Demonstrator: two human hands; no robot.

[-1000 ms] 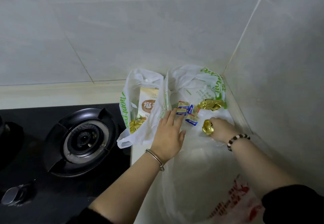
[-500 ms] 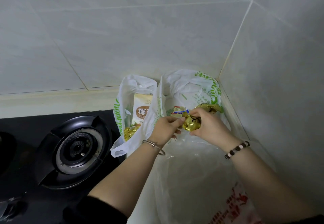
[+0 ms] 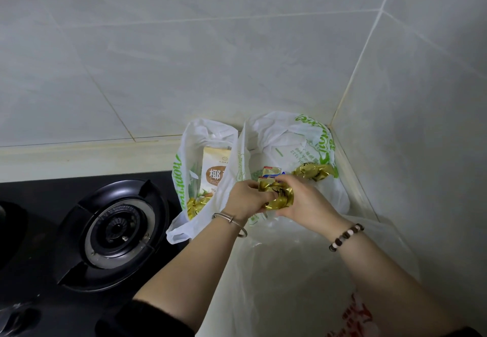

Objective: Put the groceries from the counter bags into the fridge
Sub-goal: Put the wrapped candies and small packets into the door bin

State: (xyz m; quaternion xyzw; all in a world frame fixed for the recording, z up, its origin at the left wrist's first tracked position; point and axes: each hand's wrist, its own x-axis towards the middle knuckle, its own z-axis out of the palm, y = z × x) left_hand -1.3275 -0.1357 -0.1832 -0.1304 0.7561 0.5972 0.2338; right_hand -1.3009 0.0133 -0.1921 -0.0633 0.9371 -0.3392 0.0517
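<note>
Near the frame's centre, both hands gripped a bundle of gold foil packets: the left hand curled round its left end, the right hand round its right. The bundle hung just over the white bag in the corner. One more gold packet lay in that bag, up and right of the hands, its long axis running left to right. It lay nearer the right hand, which seemed better placed to take it.
</note>
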